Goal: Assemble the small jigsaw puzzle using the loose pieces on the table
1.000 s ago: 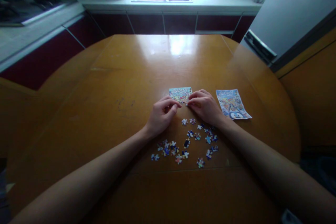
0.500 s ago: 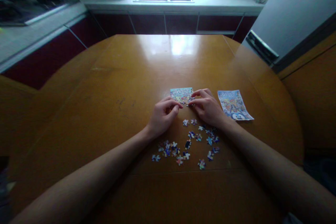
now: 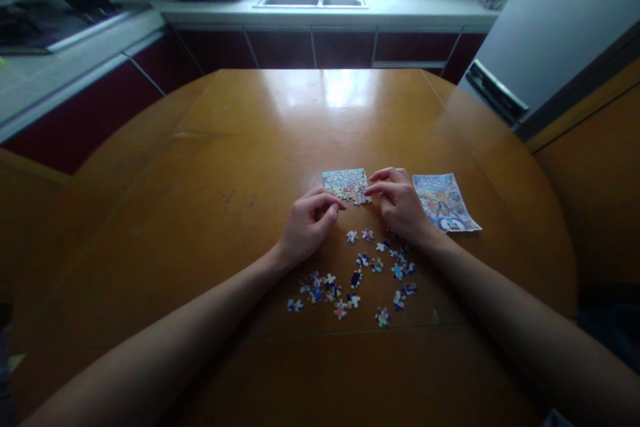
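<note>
Brown wood makes up the table (image 3: 225, 160), with the left hand (image 3: 309, 221) resting left of centre. Its fingers curl in, forefinger close to thumb; whether they pinch anything I cannot tell. They sit just beside the near left corner of the puzzle (image 3: 345, 183), which lies flat at the middle of the table, its far edge straight and its near edge ragged with knobs and gaps. That left hand is well placed to brace this corner, so that a push from the right need not make the sheet slide.

Loose pieces (image 3: 341, 309) lie scattered nearer, some overlapping; spreading them singly would make shapes easier to compare.

Next comes the right hand (image 3: 400, 203), fingers bent and parted, tips at the puzzle's right edge, no piece showing between them. The step seems to be settling that near right corner: best to align knob with gap, then press straight down lightly.

Rightmost, the picture (image 3: 443, 201) lies flat beside that hand, handy for checking colours.
</note>
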`<state>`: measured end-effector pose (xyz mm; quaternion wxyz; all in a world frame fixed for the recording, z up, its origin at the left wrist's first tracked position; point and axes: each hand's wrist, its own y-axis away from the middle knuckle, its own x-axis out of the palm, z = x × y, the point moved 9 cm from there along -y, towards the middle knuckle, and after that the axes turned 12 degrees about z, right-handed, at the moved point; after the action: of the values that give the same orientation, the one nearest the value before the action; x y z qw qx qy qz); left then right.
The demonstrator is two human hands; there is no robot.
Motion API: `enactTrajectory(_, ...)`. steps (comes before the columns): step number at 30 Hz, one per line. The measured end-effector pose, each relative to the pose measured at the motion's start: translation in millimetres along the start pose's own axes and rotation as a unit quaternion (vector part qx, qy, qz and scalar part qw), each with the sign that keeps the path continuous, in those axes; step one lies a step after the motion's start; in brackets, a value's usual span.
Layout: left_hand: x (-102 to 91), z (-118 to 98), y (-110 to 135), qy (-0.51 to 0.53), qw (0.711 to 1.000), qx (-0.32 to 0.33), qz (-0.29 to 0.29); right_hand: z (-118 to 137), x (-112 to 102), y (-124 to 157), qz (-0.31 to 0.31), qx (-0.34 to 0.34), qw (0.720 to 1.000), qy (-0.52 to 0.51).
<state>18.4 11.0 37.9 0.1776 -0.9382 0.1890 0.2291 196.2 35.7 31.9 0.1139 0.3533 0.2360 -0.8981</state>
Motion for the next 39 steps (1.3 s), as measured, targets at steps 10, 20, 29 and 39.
enactTrajectory(10, 0.2, -2.0, 0.0, 0.004, 1.0, 0.003, -0.001, 9.8, 7.2, -0.8, 0.046, -0.003, 0.999, 0.01)
enactTrajectory(20, -0.4, -0.7, 0.1, 0.008, 1.0, -0.002, -0.002, 11.7, -15.1, 7.4, -0.04, 0.031, 0.999, 0.02)
enactTrajectory(29, -0.7, -2.7, -1.0, 0.012, 1.0, -0.001, 0.003, 11.4, 18.4, 6.0, 0.108, 0.038, 0.987, 0.114)
enactTrajectory(39, -1.0, -2.1, -0.3, -0.001, 1.0, -0.007, 0.002, 31.5, -8.3, 11.1, 0.001, 0.02, 1.0, 0.011)
